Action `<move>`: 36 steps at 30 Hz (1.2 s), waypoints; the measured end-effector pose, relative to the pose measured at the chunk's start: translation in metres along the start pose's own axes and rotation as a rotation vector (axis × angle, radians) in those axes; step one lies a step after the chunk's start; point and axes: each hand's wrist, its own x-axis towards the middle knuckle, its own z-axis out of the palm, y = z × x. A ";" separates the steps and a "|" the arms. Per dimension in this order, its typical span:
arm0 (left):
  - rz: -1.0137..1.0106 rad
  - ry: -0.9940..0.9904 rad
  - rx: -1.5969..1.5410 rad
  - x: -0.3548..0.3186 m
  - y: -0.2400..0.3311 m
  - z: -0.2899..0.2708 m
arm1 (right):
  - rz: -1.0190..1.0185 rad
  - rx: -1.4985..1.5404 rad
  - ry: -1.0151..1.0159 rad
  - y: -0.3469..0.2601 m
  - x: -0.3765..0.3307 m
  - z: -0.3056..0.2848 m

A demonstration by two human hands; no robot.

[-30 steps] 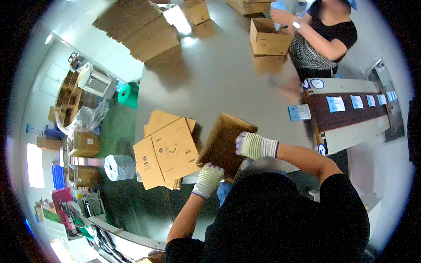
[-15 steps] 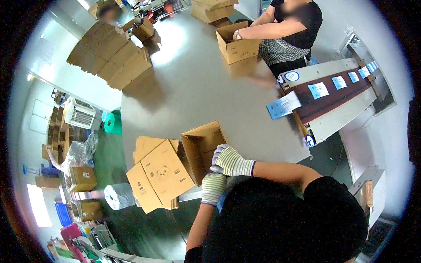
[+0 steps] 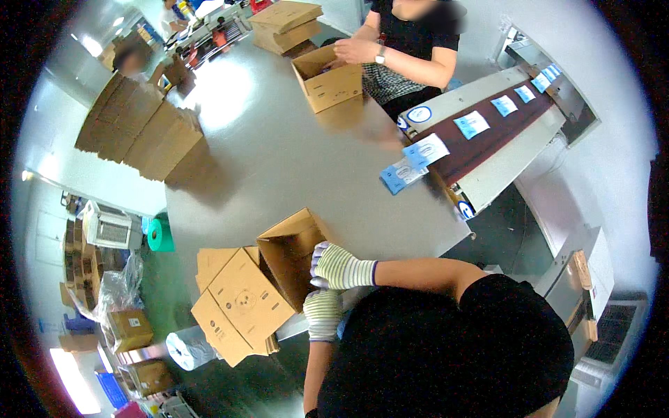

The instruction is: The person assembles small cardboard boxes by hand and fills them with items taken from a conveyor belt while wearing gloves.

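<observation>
An open brown cardboard box [image 3: 291, 252] stands in front of me at the table's near edge, its inside bare where it shows. My right hand [image 3: 341, 266], in a white glove with green stripes, is closed on the box's near right rim, knuckles up. Just below it, my left hand [image 3: 323, 315] in a matching glove is closed at the near corner of the same box. The fingertips of both hands are partly hidden. Left of the box, and touching it, lies a stack of flat folded cartons [image 3: 244, 301] with dark printing.
Blue-and-white packets [image 3: 403, 175] lie at the end of a conveyor [image 3: 481, 146] on the right, more riding its belt. Across the grey table [image 3: 244, 174], a co-worker's hands are at another open box [image 3: 334, 89]. Stacked flattened cardboard [image 3: 139, 129] stands far left.
My view has shifted, so most things sit lower or further left. A second packet has come off the conveyor onto the table. The co-worker's hands have risen from the box. Mine stay at my box.
</observation>
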 end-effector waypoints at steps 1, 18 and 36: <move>0.010 0.002 -0.005 0.000 0.001 0.000 | 0.008 -0.008 -0.001 -0.001 0.000 -0.001; -0.069 0.040 0.003 -0.005 0.001 0.011 | -0.002 0.017 -0.016 -0.002 -0.002 -0.001; -0.084 -0.006 -0.014 -0.007 0.001 0.011 | -0.031 0.024 -0.010 -0.002 -0.001 0.003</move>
